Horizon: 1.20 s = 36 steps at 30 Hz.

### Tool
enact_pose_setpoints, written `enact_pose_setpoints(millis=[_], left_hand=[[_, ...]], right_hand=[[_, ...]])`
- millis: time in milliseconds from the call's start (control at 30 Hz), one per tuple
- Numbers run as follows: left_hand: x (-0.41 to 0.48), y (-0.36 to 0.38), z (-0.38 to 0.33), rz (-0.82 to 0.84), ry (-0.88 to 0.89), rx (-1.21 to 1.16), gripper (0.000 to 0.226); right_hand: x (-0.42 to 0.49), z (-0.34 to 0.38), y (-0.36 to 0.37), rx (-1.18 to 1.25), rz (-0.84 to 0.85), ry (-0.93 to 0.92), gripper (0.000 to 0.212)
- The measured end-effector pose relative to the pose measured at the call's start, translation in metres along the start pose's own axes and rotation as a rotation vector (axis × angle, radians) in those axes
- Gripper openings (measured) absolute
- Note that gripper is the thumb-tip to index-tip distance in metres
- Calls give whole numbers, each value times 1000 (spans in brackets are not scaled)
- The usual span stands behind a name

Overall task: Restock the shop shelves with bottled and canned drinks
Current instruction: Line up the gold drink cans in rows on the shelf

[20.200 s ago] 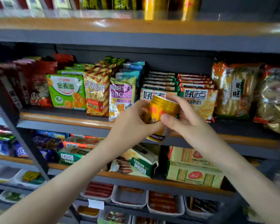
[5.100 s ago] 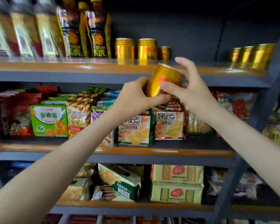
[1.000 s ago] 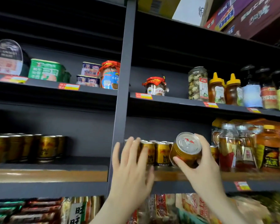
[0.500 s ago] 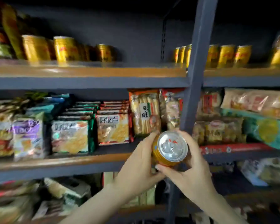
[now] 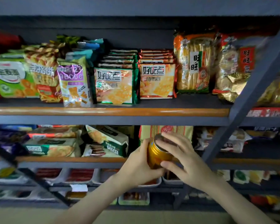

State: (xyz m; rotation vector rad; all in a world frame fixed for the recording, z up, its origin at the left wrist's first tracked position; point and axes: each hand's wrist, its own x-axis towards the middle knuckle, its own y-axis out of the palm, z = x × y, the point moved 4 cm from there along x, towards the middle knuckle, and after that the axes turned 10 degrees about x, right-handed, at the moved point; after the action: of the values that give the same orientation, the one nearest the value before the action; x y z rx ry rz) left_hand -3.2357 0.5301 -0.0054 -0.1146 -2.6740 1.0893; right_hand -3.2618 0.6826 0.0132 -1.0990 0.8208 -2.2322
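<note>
Holding the small gold metal drink can [image 5: 158, 155] between both hands is what is seen in the head view, the only view given. The left hand [image 5: 141, 165] is curled round the left side of the can and is closed on it. The right hand [image 5: 183, 157] is spread more widely: its fingers [image 5: 168, 143] lie over the top rim, and its thumb is pressed on the lower side. The can is tilted, with its top toward the right hand, and it is carried in the air, not set on any shelf.

Just behind the hands a yellow striped snack packet [image 5: 166, 131] stands on the lower orange-edged shelf [image 5: 71, 159]. Above the hands, a higher shelf is filled with biscuit packets [image 5: 115, 85]. No drinks are seen on these shelves, so it is judged that the can does not belong here and must be carried to a drinks row.

For a good placement, the can should be turned upright first, with the label to the front. It should be held low on the body by one hand, so that the neighbouring goods are not knocked when it is set down.
</note>
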Motion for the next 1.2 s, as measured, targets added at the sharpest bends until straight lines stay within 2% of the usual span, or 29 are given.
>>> enact_pose_setpoints(millis=[67, 167, 300, 467, 600, 733, 833, 900, 933, 1000, 1067, 1100, 1200], left_hand=[[-5, -3, 4, 86, -177, -118, 71], [-11, 0, 6, 295, -381, -485, 65], [-16, 4, -6, 408, -490, -850, 72], [-19, 3, -18, 412, -593, -975, 56], [-22, -3, -22, 470, -661, -954, 61], [-20, -4, -17, 569, -644, -812, 94], [-21, -7, -7, 525, -607, -584, 111], [-21, -15, -4, 413, -587, -332, 121], [-21, -19, -4, 319, -557, -206, 119], [-21, -25, -10, 128, -361, 25, 96], [-17, -22, -14, 37, -176, 231, 80], [-15, -18, -13, 17, -150, 231, 79], [-9, -9, -9, 49, -235, -23, 66]], right_hand=[[2, -8, 1, 177, 16, 100, 47], [2, -17, 2, 364, 33, 210, 46], [-1, -10, 4, 329, 152, 97, 51], [5, -4, -2, 301, 330, 30, 76], [6, -3, 9, 420, 291, 103, 82], [4, 1, 22, 843, 117, 395, 66], [6, 3, 30, 1087, -18, 580, 58], [7, 5, 34, 1286, -121, 704, 49], [9, 6, 34, 1398, -170, 765, 43], [13, 8, 33, 1551, -238, 847, 37], [15, 9, 33, 1600, -250, 923, 41], [15, 9, 33, 1588, -231, 969, 44], [14, 8, 29, 1366, -155, 1046, 47]])
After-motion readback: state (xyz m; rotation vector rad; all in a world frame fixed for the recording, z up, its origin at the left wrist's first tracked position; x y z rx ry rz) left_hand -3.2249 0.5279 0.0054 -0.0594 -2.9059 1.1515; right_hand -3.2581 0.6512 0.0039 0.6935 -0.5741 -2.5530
